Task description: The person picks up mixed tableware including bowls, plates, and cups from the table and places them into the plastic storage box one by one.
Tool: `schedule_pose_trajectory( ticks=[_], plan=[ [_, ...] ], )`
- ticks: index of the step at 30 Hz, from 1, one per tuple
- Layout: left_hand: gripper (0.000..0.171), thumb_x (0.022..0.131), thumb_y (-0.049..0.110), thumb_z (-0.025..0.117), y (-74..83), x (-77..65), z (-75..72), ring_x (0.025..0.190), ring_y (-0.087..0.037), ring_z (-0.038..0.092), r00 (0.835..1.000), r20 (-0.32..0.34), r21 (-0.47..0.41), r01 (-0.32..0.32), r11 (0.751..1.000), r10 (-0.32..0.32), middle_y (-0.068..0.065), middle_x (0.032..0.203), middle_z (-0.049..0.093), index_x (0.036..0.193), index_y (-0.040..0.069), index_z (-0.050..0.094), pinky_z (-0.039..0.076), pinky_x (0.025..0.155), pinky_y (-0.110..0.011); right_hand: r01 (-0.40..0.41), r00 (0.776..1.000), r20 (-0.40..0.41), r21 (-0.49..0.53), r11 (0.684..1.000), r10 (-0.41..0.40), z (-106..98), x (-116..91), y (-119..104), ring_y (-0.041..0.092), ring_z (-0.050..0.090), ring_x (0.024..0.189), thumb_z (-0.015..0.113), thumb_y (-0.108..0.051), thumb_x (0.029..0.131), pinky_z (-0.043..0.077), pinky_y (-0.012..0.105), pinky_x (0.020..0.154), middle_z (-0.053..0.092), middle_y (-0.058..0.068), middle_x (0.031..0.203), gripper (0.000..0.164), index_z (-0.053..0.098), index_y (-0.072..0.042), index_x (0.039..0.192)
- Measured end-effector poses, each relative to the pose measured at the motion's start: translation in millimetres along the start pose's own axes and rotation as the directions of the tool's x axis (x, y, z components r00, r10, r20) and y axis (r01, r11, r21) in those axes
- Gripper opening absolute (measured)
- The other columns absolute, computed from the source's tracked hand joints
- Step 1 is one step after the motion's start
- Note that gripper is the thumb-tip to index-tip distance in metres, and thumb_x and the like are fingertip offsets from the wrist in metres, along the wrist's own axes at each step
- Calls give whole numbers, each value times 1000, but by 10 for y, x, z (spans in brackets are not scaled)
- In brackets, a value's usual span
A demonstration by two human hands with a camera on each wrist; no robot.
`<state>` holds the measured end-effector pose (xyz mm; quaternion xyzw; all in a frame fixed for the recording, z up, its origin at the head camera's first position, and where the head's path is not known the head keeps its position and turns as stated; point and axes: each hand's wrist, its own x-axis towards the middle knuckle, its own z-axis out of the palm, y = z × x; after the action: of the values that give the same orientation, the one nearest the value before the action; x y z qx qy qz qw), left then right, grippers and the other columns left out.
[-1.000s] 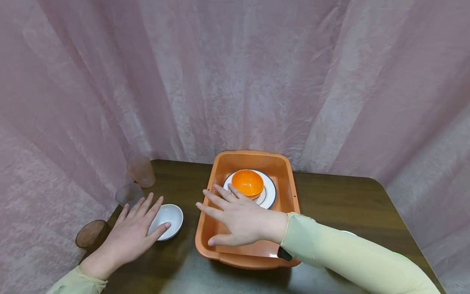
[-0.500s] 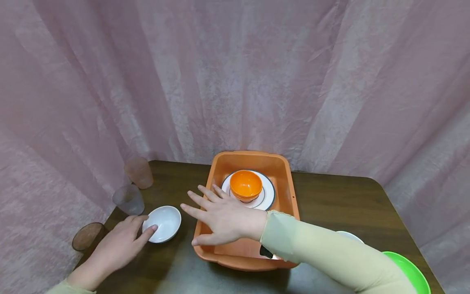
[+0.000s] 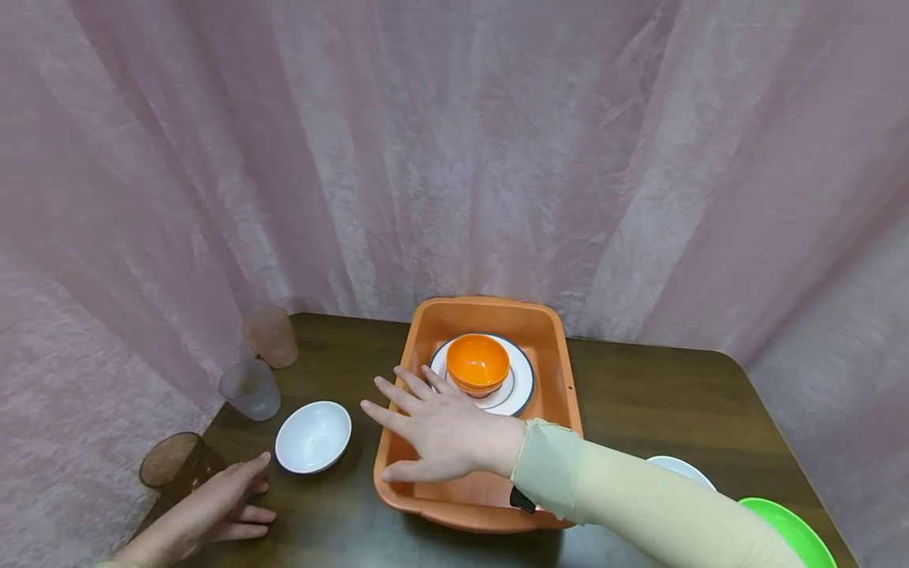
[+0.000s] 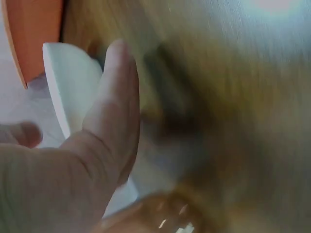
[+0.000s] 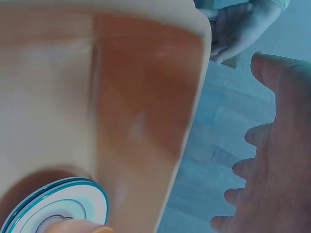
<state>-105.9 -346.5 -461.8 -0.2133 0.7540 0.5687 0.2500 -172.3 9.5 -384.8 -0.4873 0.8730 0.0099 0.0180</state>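
Note:
My left hand (image 3: 223, 505) hovers low over the table's left side with its fingers loosely extended, holding nothing. Just beyond its thumb sits a white bowl (image 3: 313, 437), and a brown translucent cup (image 3: 173, 465) stands beside the hand, partly covered by it. Spread wide, my right hand (image 3: 447, 434) is over the left part of an orange basin (image 3: 490, 521) and grips nothing. Inside the basin, orange bowls (image 3: 479, 361) are nested on blue-rimmed white plates (image 5: 95, 199). The left wrist view shows the thumb and hand (image 4: 112, 107) in front of the white bowl (image 4: 73, 77).
A frosted clear cup (image 3: 251, 389) and a pinkish cup (image 3: 271, 337) line the table's left edge. On the right, a white dish (image 3: 682, 469) and a green dish (image 3: 791, 532) lie partly behind the right sleeve. A pink curtain (image 3: 454, 158) hangs behind the table.
My left hand has come off the white bowl's rim and moved down and left toward the brown cup. The right hand and sleeve shifted slightly left, exposing more of the green dish.

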Motion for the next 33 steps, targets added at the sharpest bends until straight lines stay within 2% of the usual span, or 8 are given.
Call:
schedule_pose_trajectory(
  ticks=[3,7,10,14,23,26,30,33],
  plan=[
    [91,110,48,36,-3,70,14,119,-54,57,999,26,-172,-23,985,28,-46,154,-1,154,-15,-14,55,92,-52,2,1000,-5,-6,1000,-2,6,17,-13,26,-8,156,30,-80,96,-2,52,124,-1,0,172,85,11,-35,165],
    [84,111,42,34,11,147,110,138,-59,33,996,0,-335,-80,939,86,-40,159,-16,156,-8,-17,50,100,-55,1,1000,-6,-20,1000,-1,4,30,-15,27,-8,156,29,-81,96,-3,51,124,0,1,172,86,12,-34,165],
    [75,112,39,31,8,199,207,140,-57,31,995,-27,-427,-96,899,93,-34,163,-9,160,-5,-5,48,102,-57,4,1000,-7,-25,1000,-4,6,36,-14,27,-7,156,29,-81,95,-4,50,124,1,1,172,86,13,-34,165],
    [66,112,39,28,8,254,297,138,-52,31,996,-14,-520,-83,850,89,-29,165,-2,161,0,9,45,106,-58,8,1000,-6,-20,1000,-8,16,31,-13,28,-5,157,31,-80,96,-1,52,124,3,2,172,85,14,-33,165],
    [72,111,40,23,83,377,432,138,-45,32,998,22,-622,-38,782,67,-28,164,4,161,2,-10,36,112,-60,7,1000,-3,-12,1000,-7,40,36,28,27,-2,157,35,-77,97,5,54,124,4,1,172,83,13,-34,165],
    [72,111,37,26,101,401,443,133,-42,39,998,10,-635,-40,771,60,-28,161,9,161,1,-11,37,112,-58,12,1000,-9,-16,1000,-12,53,54,31,27,-2,157,34,-78,97,5,54,124,4,1,172,84,16,-33,165],
    [69,111,32,29,112,426,443,113,-33,56,998,-20,-642,-54,765,53,-28,155,19,160,-2,-6,41,110,-55,5,1000,-6,-9,1000,-5,68,77,32,26,-3,157,35,-79,96,2,53,124,4,0,172,84,17,-34,165],
    [68,111,29,31,111,444,439,102,-28,61,998,-35,-645,-63,762,53,-29,154,21,159,-5,-3,43,109,-53,0,1000,1,-3,1000,0,75,84,32,26,-3,157,36,-78,96,2,53,124,4,0,172,84,15,-35,165]
  ],
)
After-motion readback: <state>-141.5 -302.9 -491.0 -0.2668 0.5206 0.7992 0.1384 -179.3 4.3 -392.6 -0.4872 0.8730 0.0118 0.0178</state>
